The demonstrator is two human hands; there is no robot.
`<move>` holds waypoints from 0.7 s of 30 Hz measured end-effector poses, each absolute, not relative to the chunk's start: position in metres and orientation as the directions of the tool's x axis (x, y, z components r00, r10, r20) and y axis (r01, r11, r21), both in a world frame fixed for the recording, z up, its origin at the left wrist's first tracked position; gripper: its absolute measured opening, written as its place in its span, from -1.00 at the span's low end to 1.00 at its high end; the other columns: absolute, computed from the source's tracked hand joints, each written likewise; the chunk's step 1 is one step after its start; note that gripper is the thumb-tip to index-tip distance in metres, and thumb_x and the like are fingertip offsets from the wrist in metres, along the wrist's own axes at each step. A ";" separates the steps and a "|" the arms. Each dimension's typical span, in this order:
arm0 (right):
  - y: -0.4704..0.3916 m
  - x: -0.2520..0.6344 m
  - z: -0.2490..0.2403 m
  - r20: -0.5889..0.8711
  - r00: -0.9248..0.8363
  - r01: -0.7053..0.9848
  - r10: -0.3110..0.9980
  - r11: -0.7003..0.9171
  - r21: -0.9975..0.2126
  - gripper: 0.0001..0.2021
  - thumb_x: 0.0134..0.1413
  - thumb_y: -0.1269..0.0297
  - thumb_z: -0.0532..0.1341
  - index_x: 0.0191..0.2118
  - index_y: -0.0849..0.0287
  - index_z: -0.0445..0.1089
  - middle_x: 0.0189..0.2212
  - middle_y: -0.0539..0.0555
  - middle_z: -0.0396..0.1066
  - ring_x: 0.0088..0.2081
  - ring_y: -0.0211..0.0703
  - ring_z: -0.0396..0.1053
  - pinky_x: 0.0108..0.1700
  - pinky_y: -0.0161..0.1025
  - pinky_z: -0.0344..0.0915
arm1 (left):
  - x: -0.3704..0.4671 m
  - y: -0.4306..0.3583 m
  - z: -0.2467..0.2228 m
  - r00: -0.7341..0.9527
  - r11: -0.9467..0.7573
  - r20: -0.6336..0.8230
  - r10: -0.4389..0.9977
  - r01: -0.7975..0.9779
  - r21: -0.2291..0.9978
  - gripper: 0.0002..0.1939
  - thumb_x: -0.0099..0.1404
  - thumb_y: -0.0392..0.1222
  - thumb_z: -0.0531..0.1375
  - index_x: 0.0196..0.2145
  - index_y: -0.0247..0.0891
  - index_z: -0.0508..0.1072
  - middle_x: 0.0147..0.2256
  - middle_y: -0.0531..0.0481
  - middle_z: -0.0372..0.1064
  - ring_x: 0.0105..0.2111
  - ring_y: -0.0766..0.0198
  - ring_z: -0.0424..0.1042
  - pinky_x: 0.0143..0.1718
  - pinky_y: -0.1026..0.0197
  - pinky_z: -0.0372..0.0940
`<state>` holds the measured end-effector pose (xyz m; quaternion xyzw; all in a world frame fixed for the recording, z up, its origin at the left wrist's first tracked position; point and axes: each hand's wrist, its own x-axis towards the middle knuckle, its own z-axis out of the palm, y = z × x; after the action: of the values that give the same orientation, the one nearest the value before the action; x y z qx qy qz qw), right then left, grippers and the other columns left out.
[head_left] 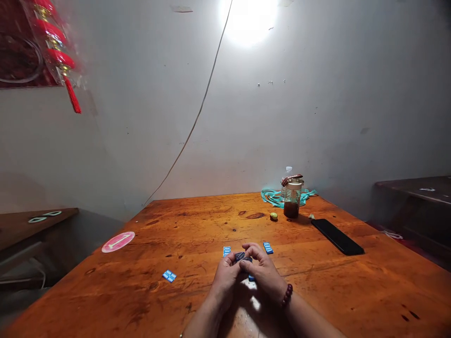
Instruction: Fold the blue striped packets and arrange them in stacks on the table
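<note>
My left hand [224,277] and my right hand [264,271] meet above the wooden table [141,300]. Fingers and thumbs of both are pinched on small dark, flat pieces [239,256], which they partly cover. A small blue piece [251,278] shows just under my right hand, partly hidden. Beyond my left hand lies a blue-and-white patterned piece [227,251]; another blue-and-white piece [268,248] is past my right fingers. Farther left, a third blue-and-white piece [169,276] rests flat. A bracelet of dark beads [288,295] circles my right wrist.
At the back right stand a drink bottle [291,204] with dark contents and a clear bottle [289,170], beside teal straps [271,197]. A yellowish-green object [274,216] and a black phone [336,236] lie nearer. A pink oval sign [118,241] is at the left edge.
</note>
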<state>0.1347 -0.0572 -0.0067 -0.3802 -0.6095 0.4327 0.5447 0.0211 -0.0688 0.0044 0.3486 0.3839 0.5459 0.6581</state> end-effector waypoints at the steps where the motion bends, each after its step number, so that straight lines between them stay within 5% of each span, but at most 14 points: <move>1: -0.057 0.134 -0.008 0.289 -0.131 -0.071 0.948 0.282 -0.957 -0.91 -0.22 0.34 0.23 -0.55 0.17 0.27 -0.19 0.04 0.26 -0.13 -0.12 0.21 -0.08 -0.22 0.10 | 0.021 -0.070 0.006 0.135 0.166 -0.116 0.984 -0.462 0.871 -0.76 -0.18 -0.27 0.33 -0.47 -0.36 0.42 -0.56 0.02 0.38 -0.58 0.40 0.32 -0.52 0.39 0.18; 6: -0.057 0.134 -0.008 0.139 -0.261 -0.366 0.955 0.035 -0.930 -0.70 -0.25 0.36 0.26 -0.28 0.10 0.25 -0.37 -0.04 0.32 -0.34 -0.24 0.29 -0.30 -0.32 0.21 | 0.020 -0.075 0.010 0.328 0.252 -0.086 0.941 -0.504 0.826 -0.80 -0.06 -0.28 0.28 -0.41 -0.38 0.45 -0.49 -0.05 0.40 -0.51 0.37 0.36 -0.48 0.39 0.21; 10: -0.059 0.137 -0.004 0.090 -0.337 -0.407 0.937 -0.059 -0.911 -0.77 -0.25 0.29 0.27 -0.37 0.16 0.30 -0.46 -0.04 0.34 -0.45 -0.30 0.28 -0.39 -0.36 0.18 | 0.017 -0.076 0.008 0.413 0.336 -0.096 0.906 -0.559 0.758 -0.79 0.00 -0.30 0.25 -0.34 -0.37 0.44 -0.43 -0.07 0.40 -0.49 0.39 0.37 -0.48 0.43 0.22; 16: -0.058 0.139 -0.001 0.126 -0.310 -0.475 0.942 -0.038 -0.879 -0.81 -0.28 0.30 0.30 -0.47 0.17 0.29 -0.45 -0.05 0.32 -0.42 -0.30 0.27 -0.35 -0.36 0.19 | 0.013 -0.075 0.006 0.480 0.405 -0.094 0.872 -0.601 0.689 -0.81 0.12 -0.30 0.16 -0.26 -0.37 0.40 -0.37 -0.08 0.39 -0.38 0.36 0.40 -0.44 0.43 0.27; 21: -0.055 0.139 -0.003 0.229 -0.177 -0.383 0.957 0.148 -0.912 -0.83 -0.27 0.28 0.29 -0.52 0.16 0.27 -0.32 -0.02 0.28 -0.30 -0.23 0.25 -0.28 -0.33 0.19 | 0.015 -0.074 0.008 0.466 0.399 -0.109 0.878 -0.588 0.704 -0.80 0.09 -0.34 0.18 -0.27 -0.40 0.40 -0.39 -0.07 0.39 -0.44 0.40 0.40 -0.45 0.44 0.29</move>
<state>0.1385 -0.0552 -0.0032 -0.2896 -0.4960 0.5851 0.5725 0.0146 -0.0739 0.0076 0.3021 0.2403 0.4575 0.8011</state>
